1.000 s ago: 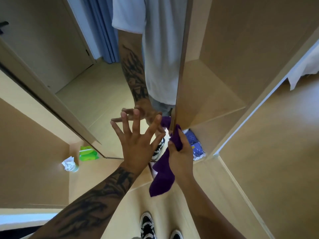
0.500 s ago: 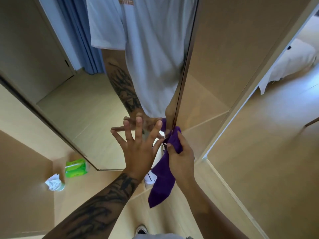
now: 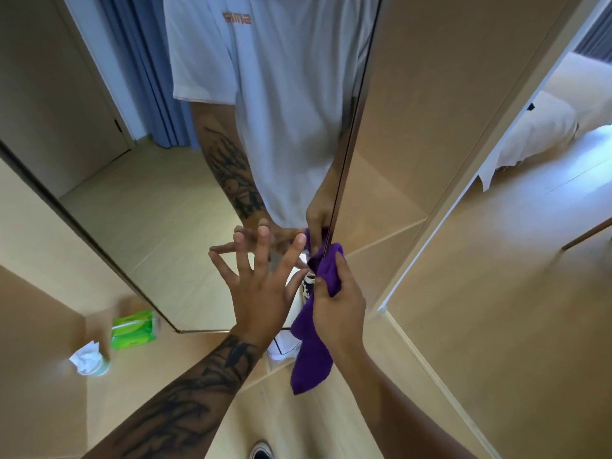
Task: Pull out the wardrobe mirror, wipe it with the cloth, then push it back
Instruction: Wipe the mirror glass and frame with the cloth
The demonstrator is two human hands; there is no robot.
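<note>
Two hands on tall frameless wardrobe mirror (image 3: 185,200): left hand (image 3: 261,293) splayed flat on glass; right hand (image 3: 341,309) grips soft purple cloth (image 3: 311,359) at mirror's edge. Glass likely rigid, fragile, slippery; handle by edge.

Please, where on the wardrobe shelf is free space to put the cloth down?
Bare shelf lies between the green pack and the left hand. The left corner is crowded: the pack and crumpled tissue. The right hand grips the purple cloth at the mirror edge.
</note>
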